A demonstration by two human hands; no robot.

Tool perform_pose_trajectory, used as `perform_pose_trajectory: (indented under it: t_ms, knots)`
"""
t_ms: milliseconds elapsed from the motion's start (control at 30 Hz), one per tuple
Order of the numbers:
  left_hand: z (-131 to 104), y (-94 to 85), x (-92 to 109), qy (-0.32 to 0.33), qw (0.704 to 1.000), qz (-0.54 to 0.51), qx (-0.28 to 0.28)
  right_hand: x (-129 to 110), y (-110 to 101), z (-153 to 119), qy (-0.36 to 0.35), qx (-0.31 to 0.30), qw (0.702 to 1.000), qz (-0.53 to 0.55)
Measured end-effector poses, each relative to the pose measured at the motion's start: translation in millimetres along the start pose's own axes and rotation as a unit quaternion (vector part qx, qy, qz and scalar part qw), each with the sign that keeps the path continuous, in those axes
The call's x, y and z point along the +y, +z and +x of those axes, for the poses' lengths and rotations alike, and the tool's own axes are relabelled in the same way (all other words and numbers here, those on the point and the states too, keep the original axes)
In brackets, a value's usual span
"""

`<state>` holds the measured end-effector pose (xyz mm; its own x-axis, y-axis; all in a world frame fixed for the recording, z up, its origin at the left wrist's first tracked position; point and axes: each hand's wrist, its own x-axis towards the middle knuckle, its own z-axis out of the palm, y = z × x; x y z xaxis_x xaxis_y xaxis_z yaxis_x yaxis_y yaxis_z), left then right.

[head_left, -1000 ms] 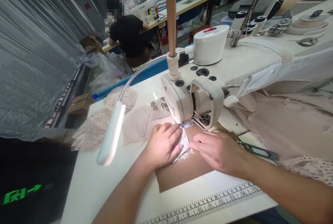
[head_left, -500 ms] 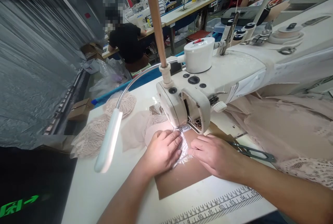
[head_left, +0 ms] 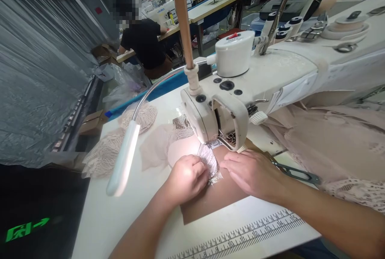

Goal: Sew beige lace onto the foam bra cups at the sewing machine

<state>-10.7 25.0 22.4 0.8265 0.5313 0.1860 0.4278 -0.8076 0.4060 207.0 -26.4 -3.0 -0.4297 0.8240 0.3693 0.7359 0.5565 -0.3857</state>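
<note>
A sewing machine head (head_left: 201,116) stands over a pale patterned fabric piece (head_left: 209,162), whose far end lies at the presser foot. My left hand (head_left: 188,181) is closed at the near left edge of this fabric, its fingers curled and pinching it. To the right of the fabric, my right hand (head_left: 254,173) rests with its fingers pressed together. Whatever that hand pinches, if anything, is hidden. Under both hands lies a brown sheet (head_left: 204,207). A clear shiny strip (head_left: 215,178) sticks out at the fabric's near end.
A lamp (head_left: 123,158) on a bendable neck hangs at the left. Beige lace pieces (head_left: 105,152) lie beyond it. Sheer beige fabric (head_left: 325,138) is heaped at the right, beside a dark flat metal part (head_left: 297,171). A printed ruler (head_left: 240,239) runs along the front. A person (head_left: 142,42) sits farther back.
My left hand has drawn back toward me from near the presser foot, and its fingers have gone from lying flat to curled. More of the fabric shows. My right hand has shifted slightly.
</note>
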Motion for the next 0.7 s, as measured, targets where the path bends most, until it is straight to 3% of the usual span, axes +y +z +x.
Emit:
perform_pose_trajectory:
  t_ms: [133,233,367,533,700]
  knots:
    - [-0.5,-1.8,-0.9,-0.01,0.999,-0.033,-0.001,0.3,-0.6,-0.2,0.004,-0.001,1.0,0.014]
    - [0.3,-1.1,-0.8,-0.022,0.999,-0.035,0.002,-1.7,-2.5,0.5,-0.031,-0.003,0.999,0.04]
    - [2.5,-2.1,0.2,-0.035,0.998,-0.058,-0.001,-4.4,-3.0,2.0,-0.091,-0.039,0.995,0.023]
    - [2.0,-6.8,-0.5,-0.066,0.993,-0.097,-0.006,-4.3,-0.8,0.2,-0.08,-0.08,0.994,-0.013]
    - [-2.5,-5.8,-3.6,-0.016,0.997,-0.079,-0.015,-6.9,-4.6,-1.5,-0.084,-0.103,0.991,-0.011]
